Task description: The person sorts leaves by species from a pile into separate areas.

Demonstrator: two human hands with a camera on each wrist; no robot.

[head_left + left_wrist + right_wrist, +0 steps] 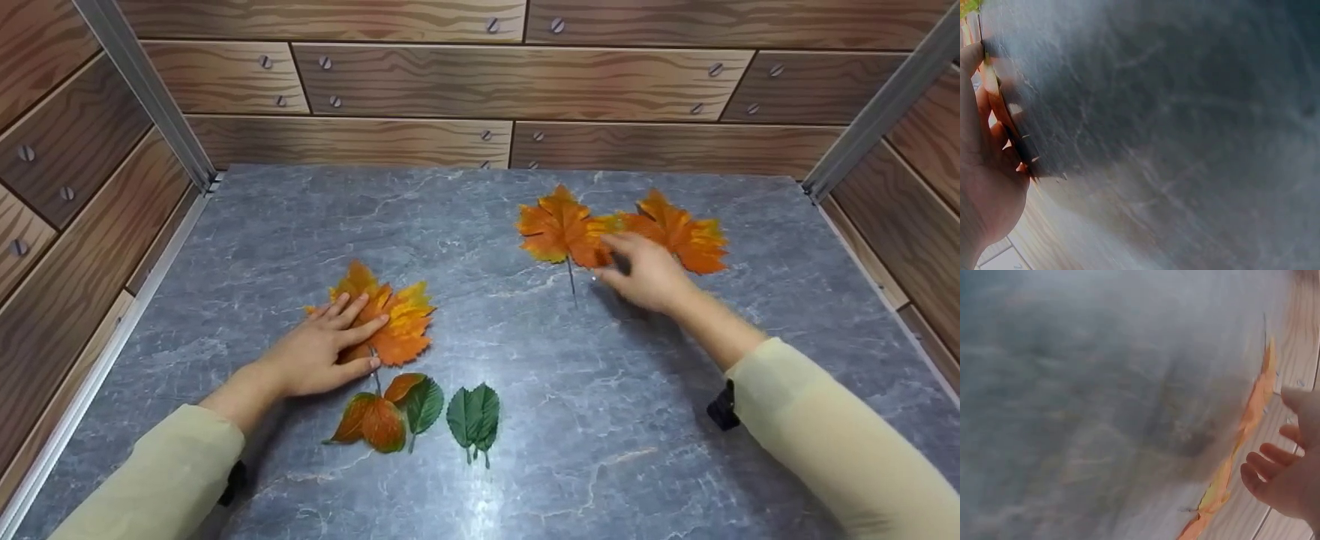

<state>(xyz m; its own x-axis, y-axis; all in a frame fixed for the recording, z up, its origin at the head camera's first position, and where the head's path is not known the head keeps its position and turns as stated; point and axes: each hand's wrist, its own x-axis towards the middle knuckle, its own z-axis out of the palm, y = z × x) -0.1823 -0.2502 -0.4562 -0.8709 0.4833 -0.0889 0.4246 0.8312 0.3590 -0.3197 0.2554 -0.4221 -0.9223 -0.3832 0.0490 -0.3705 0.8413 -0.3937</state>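
Observation:
My left hand (319, 349) rests with spread fingers on orange-yellow artificial maple leaves (409, 324), partly covering them. In the left wrist view, those fingers (999, 135) lie along the leaf edge. Further back on the right, my right hand (651, 274) is over the inner edges of two orange maple leaves, a left one (559, 221) with a dark stem toward me and a right one (686, 232). The right wrist view shows the right hand (1292, 467) with loosely bent fingers and thumb apart, nothing between them, beside the maple leaves (1255, 405).
Below my left hand lie red-green leaves (384, 426) overlapping a green leaf (426, 405). Right of them is a small overlapping group of green leaves (474, 414). The grey marbled tabletop (585, 450) is bounded by wood-patterned walls (450, 79) and metal corner posts (154, 94).

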